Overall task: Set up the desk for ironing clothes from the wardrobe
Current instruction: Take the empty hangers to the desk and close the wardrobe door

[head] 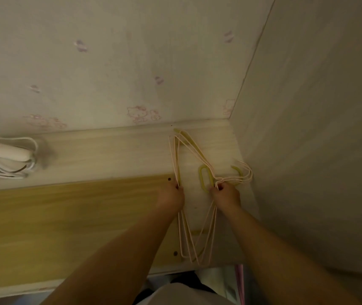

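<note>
Lying flat at the right end of the pale wood-grain counter (114, 148), tight against the tall side panel (318, 150), is a bundle of thin pink wire hangers with one yellow plastic hanger (194, 150) among them. Both hands are on it. The left hand (171, 198) has its grip curled round the straight bottom bars, which run fore-and-aft (from near the back wall down toward the person). The right hand (226, 195) pinches the bunch at the neck, w/ the hooks (245, 172) curving off to the right, touching or nearly touching the panel; can't tell which.

So the bundle's long axis runs away from the body, hooks sideways, and the right hand sits nearer the panel. Any move to clear the counter likely goes left or up, since the right is blocked.

Wire looks springy, slick and prone to tangle. The darker yellowish board (65, 216) lies in front, matte. Far left, a white power strip w/ coiled cord (10, 157), blurred. Wallpaper has faint pink cartoon prints.
</note>
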